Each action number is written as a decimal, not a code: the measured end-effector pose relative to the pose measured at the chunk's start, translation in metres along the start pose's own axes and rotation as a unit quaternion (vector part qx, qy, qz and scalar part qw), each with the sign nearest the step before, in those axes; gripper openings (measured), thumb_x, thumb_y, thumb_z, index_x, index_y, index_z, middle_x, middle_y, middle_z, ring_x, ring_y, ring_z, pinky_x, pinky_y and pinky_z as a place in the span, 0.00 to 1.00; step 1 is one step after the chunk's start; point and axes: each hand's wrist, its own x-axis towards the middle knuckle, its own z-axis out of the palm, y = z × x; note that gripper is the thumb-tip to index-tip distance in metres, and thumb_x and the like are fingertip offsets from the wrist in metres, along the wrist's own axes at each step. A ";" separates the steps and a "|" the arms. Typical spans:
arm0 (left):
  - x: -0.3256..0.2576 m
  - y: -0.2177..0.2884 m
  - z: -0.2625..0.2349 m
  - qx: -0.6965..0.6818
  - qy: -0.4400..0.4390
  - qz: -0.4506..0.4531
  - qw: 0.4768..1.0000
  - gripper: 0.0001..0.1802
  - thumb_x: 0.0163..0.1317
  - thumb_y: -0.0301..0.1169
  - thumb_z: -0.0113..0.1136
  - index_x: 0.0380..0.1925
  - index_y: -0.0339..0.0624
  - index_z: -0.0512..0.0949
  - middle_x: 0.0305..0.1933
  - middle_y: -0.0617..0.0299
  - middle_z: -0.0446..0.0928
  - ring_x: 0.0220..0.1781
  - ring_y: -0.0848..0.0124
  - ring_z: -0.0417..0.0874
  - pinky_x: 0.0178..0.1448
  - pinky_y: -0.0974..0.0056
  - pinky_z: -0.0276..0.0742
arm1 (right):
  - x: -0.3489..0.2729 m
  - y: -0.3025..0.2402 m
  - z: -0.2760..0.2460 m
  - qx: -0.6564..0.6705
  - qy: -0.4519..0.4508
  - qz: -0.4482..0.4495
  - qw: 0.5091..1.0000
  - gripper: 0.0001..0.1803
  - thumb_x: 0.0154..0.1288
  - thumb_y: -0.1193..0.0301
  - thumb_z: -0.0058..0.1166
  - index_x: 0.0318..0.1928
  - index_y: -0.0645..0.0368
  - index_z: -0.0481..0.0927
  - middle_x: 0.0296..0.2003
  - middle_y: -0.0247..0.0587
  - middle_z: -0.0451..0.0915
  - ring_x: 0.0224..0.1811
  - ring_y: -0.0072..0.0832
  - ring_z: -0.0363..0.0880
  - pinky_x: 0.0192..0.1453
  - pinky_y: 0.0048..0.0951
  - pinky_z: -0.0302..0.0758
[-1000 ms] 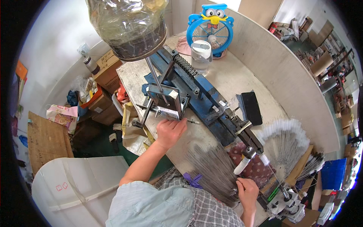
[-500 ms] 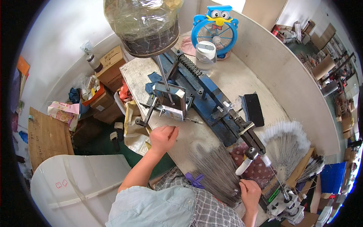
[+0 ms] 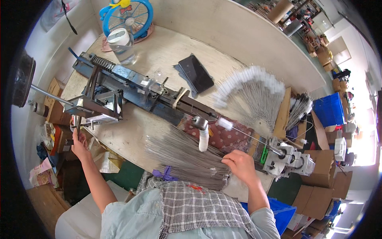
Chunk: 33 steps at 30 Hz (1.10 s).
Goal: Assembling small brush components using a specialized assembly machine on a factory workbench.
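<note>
My left hand (image 3: pixel 80 147) is closed at the lower end of a dark metal lever (image 3: pixel 78 124) on the bench machine's left part. My right hand (image 3: pixel 240 164) is closed, its fingertips pinched together at the right end of a bundle of thin metal wires (image 3: pixel 187 153); a wire seems to be between them. A purple tie (image 3: pixel 165 173) lies by the bundle's near edge. Beyond that hand, a white-bristled brush (image 3: pixel 225 124) on a wire stem stretches between the machine's blue rail (image 3: pixel 137 97) and the metal chuck unit (image 3: pixel 281 154). A white-wrapped crank handle (image 3: pixel 203 139) hangs beside it.
Many white-tipped wire brushes (image 3: pixel 254 89) lie fanned at the back right. A black phone (image 3: pixel 196 73), a lidded plastic jug (image 3: pixel 121 46) and a blue toy-shaped fan (image 3: pixel 128 20) stand or lie behind the rail. Cardboard boxes (image 3: pixel 318 175) and a blue crate (image 3: pixel 328 108) are at the right.
My view has swung to the right. My left hand has moved up to the lever from the open space beside it. My right hand remains at the wire ends.
</note>
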 end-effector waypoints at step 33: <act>-0.304 0.050 0.120 0.001 -0.522 -0.480 0.705 0.16 0.70 0.38 0.45 0.34 0.37 0.74 0.24 0.59 0.78 0.15 0.71 0.75 0.25 0.66 0.73 | -0.045 0.033 -0.137 -0.246 0.254 0.003 0.935 0.14 0.47 0.84 0.51 0.38 0.63 0.77 0.35 0.44 0.76 0.38 0.39 0.77 0.38 0.35 0.76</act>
